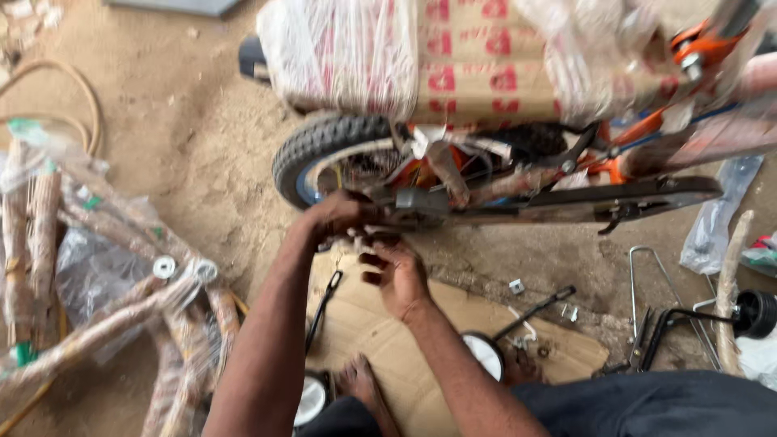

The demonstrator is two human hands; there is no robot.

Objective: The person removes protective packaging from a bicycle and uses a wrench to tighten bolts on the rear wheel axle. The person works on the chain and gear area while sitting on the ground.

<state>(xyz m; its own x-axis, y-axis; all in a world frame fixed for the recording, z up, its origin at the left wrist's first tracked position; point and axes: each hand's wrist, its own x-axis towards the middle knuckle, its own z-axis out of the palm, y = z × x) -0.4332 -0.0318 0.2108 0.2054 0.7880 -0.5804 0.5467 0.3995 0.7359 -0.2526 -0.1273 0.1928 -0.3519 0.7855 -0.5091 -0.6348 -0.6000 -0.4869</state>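
Note:
A small orange bicycle [615, 162] lies on its side, partly wrapped in cardboard and clear plastic. Its rear wheel [324, 142] with a black tyre faces me. My left hand [340, 214] reaches to the rear axle area and grips something by the black chain guard [583, 198]; what it grips is blurred. Just below it, my right hand [395, 275] has curled fingers touching the same spot, pinching a small part that I cannot make out.
Flattened cardboard [388, 340] lies under my hands, with training wheels [486, 352] and black brackets [324, 303] on it. Wrapped bicycle frames [105, 316] lie at left. Metal stays [647, 291] and another small wheel [757, 314] sit at right. My bare foot [364, 384] rests below.

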